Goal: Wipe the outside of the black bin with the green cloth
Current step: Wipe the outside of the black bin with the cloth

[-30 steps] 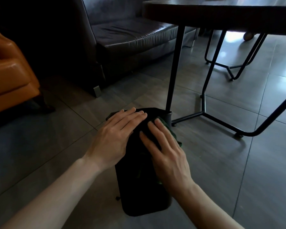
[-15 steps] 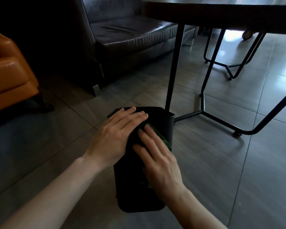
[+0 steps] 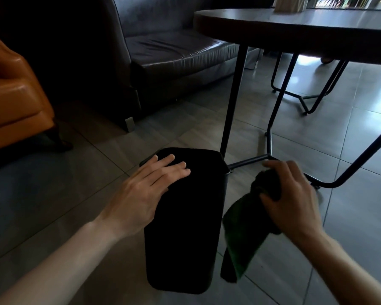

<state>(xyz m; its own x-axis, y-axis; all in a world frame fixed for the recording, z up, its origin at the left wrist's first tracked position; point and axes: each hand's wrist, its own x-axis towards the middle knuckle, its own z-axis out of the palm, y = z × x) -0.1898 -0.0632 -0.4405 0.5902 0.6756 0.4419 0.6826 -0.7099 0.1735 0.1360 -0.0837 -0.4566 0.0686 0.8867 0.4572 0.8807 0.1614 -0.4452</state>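
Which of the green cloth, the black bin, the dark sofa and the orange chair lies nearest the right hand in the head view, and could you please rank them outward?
From the right hand:
1. Green cloth, bunched in its grip and hanging below.
2. Black bin, just to its left, under the left hand.
3. Dark sofa, beyond the bin, up and left.
4. Orange chair, at the far left edge.
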